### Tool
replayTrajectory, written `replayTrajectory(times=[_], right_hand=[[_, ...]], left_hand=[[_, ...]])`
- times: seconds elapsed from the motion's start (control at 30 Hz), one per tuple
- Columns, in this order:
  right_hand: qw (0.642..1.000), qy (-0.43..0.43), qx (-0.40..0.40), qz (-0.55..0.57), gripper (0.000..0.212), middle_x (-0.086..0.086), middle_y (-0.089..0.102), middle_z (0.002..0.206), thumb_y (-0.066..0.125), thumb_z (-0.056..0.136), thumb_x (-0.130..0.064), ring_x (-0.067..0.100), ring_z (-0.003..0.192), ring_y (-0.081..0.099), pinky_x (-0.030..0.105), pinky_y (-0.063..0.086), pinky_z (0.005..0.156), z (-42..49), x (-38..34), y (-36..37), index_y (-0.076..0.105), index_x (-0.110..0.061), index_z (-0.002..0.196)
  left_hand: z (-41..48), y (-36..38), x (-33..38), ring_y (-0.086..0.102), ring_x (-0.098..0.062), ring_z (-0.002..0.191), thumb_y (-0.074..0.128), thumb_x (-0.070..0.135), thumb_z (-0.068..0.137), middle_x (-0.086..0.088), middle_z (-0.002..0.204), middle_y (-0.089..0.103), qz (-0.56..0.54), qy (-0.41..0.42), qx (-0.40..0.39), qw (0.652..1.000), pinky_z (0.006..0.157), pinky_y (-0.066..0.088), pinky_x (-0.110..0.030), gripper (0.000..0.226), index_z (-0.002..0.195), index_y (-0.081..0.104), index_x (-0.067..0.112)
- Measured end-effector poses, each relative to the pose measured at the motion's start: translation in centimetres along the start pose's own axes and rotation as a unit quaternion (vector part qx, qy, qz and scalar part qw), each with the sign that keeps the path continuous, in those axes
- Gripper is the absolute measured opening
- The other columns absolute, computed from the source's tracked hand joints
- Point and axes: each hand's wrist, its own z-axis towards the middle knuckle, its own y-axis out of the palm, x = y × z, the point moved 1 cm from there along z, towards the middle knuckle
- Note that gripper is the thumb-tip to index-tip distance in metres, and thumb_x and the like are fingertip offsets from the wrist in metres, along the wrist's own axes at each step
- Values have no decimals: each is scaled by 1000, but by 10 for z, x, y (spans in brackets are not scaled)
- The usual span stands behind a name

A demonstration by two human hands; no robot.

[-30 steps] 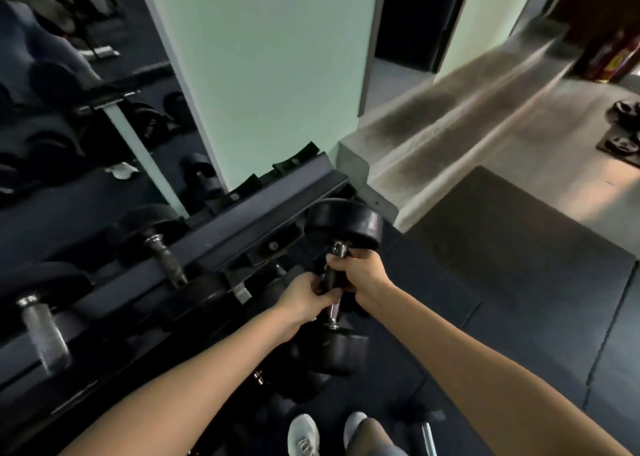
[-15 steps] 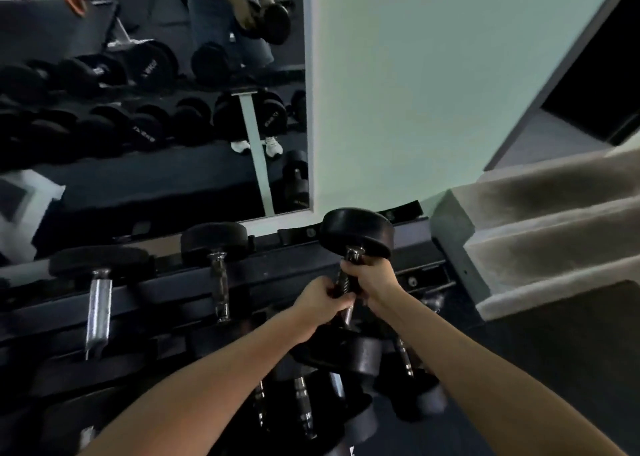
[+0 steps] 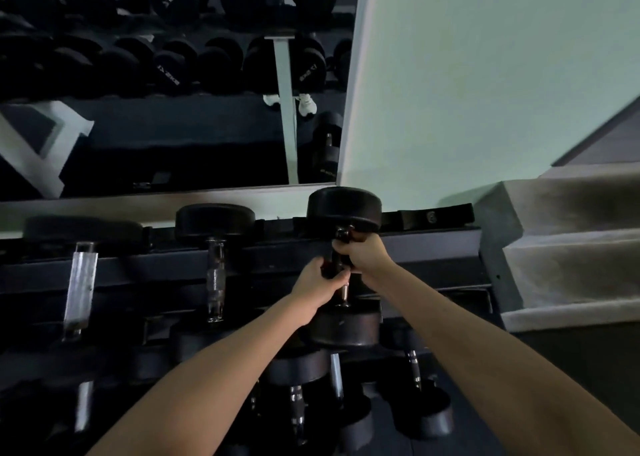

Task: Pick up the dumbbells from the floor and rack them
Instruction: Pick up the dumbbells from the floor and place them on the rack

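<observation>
A black dumbbell (image 3: 344,208) with round heads and a chrome handle lies lengthwise over the top tier of the dark rack (image 3: 433,244). Its far head is at the rack's back rail; its near head (image 3: 346,329) hangs in front of the front rail. Both hands grip the handle: my left hand (image 3: 317,284) lower down, my right hand (image 3: 363,255) higher up, close to the far head. Whether the dumbbell rests on the rails or is held just above them I cannot tell.
Two more dumbbells (image 3: 214,220) sit to the left on the top tier. Several dumbbells (image 3: 298,372) fill the lower tier. A mirror (image 3: 173,75) rises behind the rack, a pale green wall (image 3: 485,75) beside it. Carpeted steps (image 3: 571,248) stand close at the right.
The dumbbell has gone from beside the rack's right end to over the top tier, its far head now at the back rail. My view has swung left and nearer the rack.
</observation>
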Motion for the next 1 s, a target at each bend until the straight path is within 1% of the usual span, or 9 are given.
replayTrajectory(times=[0.17, 0.33, 0.43, 0.53, 0.6, 0.73, 0.83, 0.93, 1.0], right_hand=[[999, 30, 16, 20, 15, 4, 67, 83, 69, 82, 0, 24, 84, 65, 38, 55, 79, 11, 17, 3, 66, -6, 96], [999, 43, 25, 20, 23, 7, 69, 92, 70, 82, -5, 27, 93, 66, 35, 53, 80, 11, 19, 5, 67, -3, 105], [997, 18, 34, -70, 31, 10, 71, 103, 71, 82, -16, 28, 100, 67, 36, 53, 87, 4, 19, 6, 67, -6, 111], [979, -32, 70, -188, 37, 8, 71, 107, 68, 82, -27, 26, 101, 66, 40, 53, 90, -18, 18, -2, 65, -8, 115], [971, -43, 116, -207, 44, 5, 69, 111, 65, 84, -30, 24, 104, 63, 41, 51, 92, -40, 25, -9, 60, -12, 124], [969, -13, 197, -149, 42, 1, 70, 103, 67, 84, -33, 19, 103, 63, 37, 49, 95, -97, 66, -33, 61, -16, 121], [964, 41, 257, -60, 30, -1, 67, 87, 70, 81, -34, 24, 92, 66, 46, 52, 92, -147, 125, -52, 64, -17, 104], [945, 90, 314, 10, 10, 4, 64, 72, 69, 83, -27, 25, 72, 63, 44, 52, 72, -209, 193, -61, 61, -20, 82], [929, 128, 343, 55, 15, 9, 62, 69, 66, 84, -21, 24, 60, 56, 36, 44, 57, -253, 238, -63, 59, -19, 71]], left_hand=[[9, -1, -10, 56, -3, 78, 69, 20, 83, 9, 83, 58, -5, -4, -6, 1000, 61, 40, -13, 21, 95, 52, 15], [11, -3, -10, 57, -9, 91, 68, 20, 84, 2, 101, 62, -1, -17, -21, 1000, 70, 41, -15, 36, 114, 52, 9], [8, -2, -7, 55, -11, 93, 66, 20, 86, 0, 106, 59, 14, -19, -16, 1000, 81, 40, -22, 37, 118, 51, 8], [10, -6, -6, 61, -20, 101, 64, 34, 85, -2, 108, 64, 134, 6, -7, 991, 83, 44, -27, 41, 117, 54, 9], [3, -11, -6, 63, -26, 101, 60, 42, 85, -6, 107, 67, 251, 30, -6, 968, 81, 48, -30, 45, 117, 53, 11], [-37, -25, -10, 66, -26, 95, 54, 35, 91, -5, 107, 69, 366, 156, 47, 916, 76, 49, -34, 39, 120, 48, 11], [-80, -30, -13, 68, -23, 91, 57, 21, 90, -4, 100, 72, 294, 285, 76, 909, 73, 51, -35, 26, 114, 55, 10], [-118, -15, -18, 67, -18, 88, 58, 16, 89, -4, 94, 72, 264, 391, 7, 882, 72, 48, -30, 20, 109, 60, 10], [-138, 6, -31, 66, -18, 85, 58, 16, 89, -3, 93, 72, 282, 418, -43, 863, 69, 45, -27, 20, 107, 61, 11]])
